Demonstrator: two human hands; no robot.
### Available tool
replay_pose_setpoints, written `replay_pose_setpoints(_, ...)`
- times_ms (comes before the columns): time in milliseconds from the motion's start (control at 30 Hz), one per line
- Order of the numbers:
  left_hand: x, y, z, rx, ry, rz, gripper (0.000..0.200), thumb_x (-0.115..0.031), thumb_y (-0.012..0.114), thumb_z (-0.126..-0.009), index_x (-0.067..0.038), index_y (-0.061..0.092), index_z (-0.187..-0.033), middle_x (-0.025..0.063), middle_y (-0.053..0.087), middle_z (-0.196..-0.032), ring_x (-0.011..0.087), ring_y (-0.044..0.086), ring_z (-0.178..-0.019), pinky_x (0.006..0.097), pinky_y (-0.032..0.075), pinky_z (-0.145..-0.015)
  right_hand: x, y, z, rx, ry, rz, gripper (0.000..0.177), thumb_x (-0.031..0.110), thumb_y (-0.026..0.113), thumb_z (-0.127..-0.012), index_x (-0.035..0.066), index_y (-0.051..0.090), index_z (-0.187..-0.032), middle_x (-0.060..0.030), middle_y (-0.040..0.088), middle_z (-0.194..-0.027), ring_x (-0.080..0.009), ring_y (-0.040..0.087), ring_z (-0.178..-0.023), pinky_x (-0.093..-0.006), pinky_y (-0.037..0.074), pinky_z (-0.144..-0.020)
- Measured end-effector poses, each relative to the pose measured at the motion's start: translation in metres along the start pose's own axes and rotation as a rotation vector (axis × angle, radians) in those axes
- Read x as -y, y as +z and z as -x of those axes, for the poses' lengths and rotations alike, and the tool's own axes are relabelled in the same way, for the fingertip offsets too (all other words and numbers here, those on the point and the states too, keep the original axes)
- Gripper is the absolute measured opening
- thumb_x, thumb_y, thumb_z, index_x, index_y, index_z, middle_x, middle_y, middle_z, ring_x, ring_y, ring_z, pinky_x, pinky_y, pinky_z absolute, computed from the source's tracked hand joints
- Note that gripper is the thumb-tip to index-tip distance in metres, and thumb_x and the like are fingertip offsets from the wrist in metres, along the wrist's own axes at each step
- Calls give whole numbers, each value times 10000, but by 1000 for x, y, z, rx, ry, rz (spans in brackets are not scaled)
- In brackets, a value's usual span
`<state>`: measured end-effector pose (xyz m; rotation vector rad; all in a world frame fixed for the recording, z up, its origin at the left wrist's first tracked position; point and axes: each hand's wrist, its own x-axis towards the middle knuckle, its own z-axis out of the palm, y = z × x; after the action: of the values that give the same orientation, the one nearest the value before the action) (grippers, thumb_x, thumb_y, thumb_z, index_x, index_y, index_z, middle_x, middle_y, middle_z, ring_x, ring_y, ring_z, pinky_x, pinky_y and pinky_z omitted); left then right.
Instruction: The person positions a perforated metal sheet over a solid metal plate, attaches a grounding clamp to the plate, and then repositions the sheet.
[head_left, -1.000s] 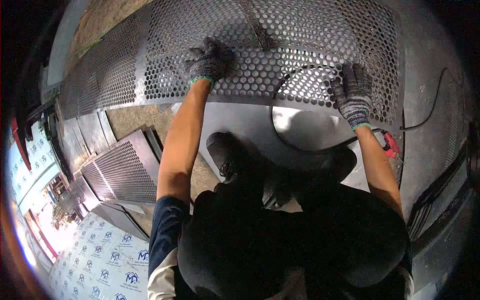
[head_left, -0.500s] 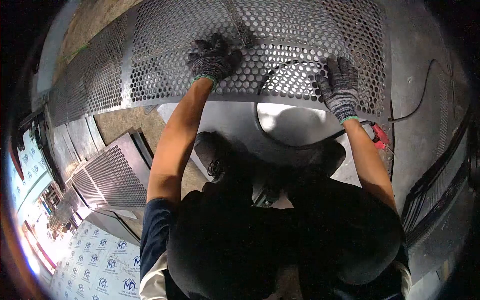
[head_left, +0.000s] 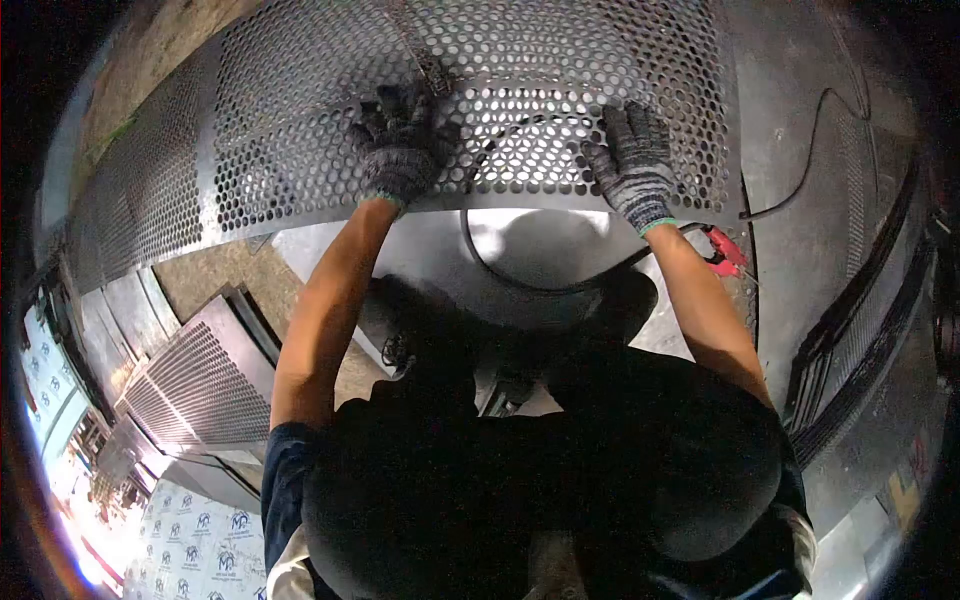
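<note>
A large grey perforated metal sheet (head_left: 330, 180) stretches across the upper part of the head view. My left hand (head_left: 395, 150), in a dark knit work glove, lies on it with fingers spread, beside the end of a narrow metal strip (head_left: 425, 65). Further right, my right hand (head_left: 635, 160), in a grey striped glove, rests palm down near the sheet's near edge, fingers stretched out. Neither hand grips anything. A black cable (head_left: 520, 283) loops below the sheet and shows through its holes. By my right wrist is a red tool (head_left: 725, 252), partly hidden by the sheet and forearm.
Smaller perforated panels (head_left: 200, 385) are stacked at the left. Below them lies a white sheet with printed blue logos (head_left: 190, 545). Dark metal pieces (head_left: 850, 320) line the right side, and another thin cable (head_left: 815, 150) runs over the grey metal surface there.
The whole view has shifted, so most things appear further left. My left hand sits slightly closer to the sheet's near edge. My right hand stays flat on the sheet.
</note>
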<state>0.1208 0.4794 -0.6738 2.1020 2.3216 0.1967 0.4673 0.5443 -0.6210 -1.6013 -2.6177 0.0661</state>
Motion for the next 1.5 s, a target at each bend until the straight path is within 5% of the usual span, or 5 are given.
replay_pose_setpoints(367,-7,-38,16,79,56,-185,763,-600,516,-931,-185,372,-1555,182,357,-1585,426,285,-1463,632,199,-1169,5,-9,-2,-18,7,-53,645,510,597,-934,88,554,-1419,-249,505,-1463,-424,437,-1379,-543,275,-1186)
replay_pose_setpoints(500,-4,-38,12,176,43,-55,770,-599,508,-951,-198,328,-1583,247,267,-1623,496,227,-1482,666,111,-1189,9,-14,-1,-6,40,-66,635,502,590,-941,90,551,-1423,-248,506,-1463,-433,437,-1376,-547,274,-1185)
replay_pose_setpoints(1133,-3,-38,15,118,53,-73,780,-625,512,-944,-195,352,-1575,249,308,-1607,475,250,-1485,655,122,-1195,6,-11,-1,-6,41,-63,634,523,621,-911,124,567,-1401,-242,495,-1474,-419,431,-1380,-530,285,-1185)
replay_pose_setpoints(1200,-2,-39,15,175,37,-128,783,-634,490,-944,-241,305,-1596,144,292,-1636,404,237,-1500,621,137,-1198,6,-10,-1,-10,38,-68,639,526,617,-912,124,563,-1405,-243,495,-1473,-419,432,-1380,-532,285,-1185)
replay_pose_setpoints(1500,-14,-53,8,308,-23,-222,797,-657,467,-947,-242,288,-1603,142,265,-1654,408,206,-1519,616,129,-1207,8,-15,-1,11,32,-44,666,558,579,-922,119,544,-1422,-237,480,-1490,-411,422,-1398,-539,270,-1193)
